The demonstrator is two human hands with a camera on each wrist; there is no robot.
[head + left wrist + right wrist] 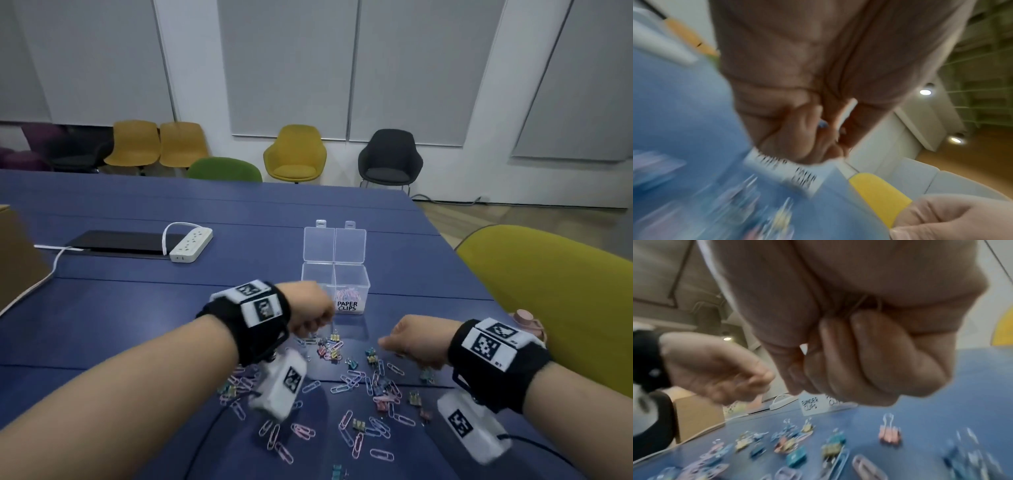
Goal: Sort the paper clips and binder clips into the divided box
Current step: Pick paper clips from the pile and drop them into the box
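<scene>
A clear divided box [318, 274] stands open on the blue table, lid folded back. Its right cell, labelled PAPER CLIPS, holds pastel paper clips; the left label [809, 404] reads BINDER CLIPS. Loose paper clips [346, 382] and small coloured binder clips [330, 346] lie scattered in front of it. My left hand [313, 317] hovers at the box's front left corner, fingers curled round a small blue clip [823, 125]; that view is blurred. To the right, just above the pile, my right hand [404, 337] is curled, with thin wire loops [859, 305] of paper clips in its palm.
A white power strip [190, 245] and a black flat device [116, 241] lie at the back left, with a cardboard box [13, 253] at the left edge. A yellow-green chair [548, 308] stands by the table's right edge, next to a small pink item [525, 320].
</scene>
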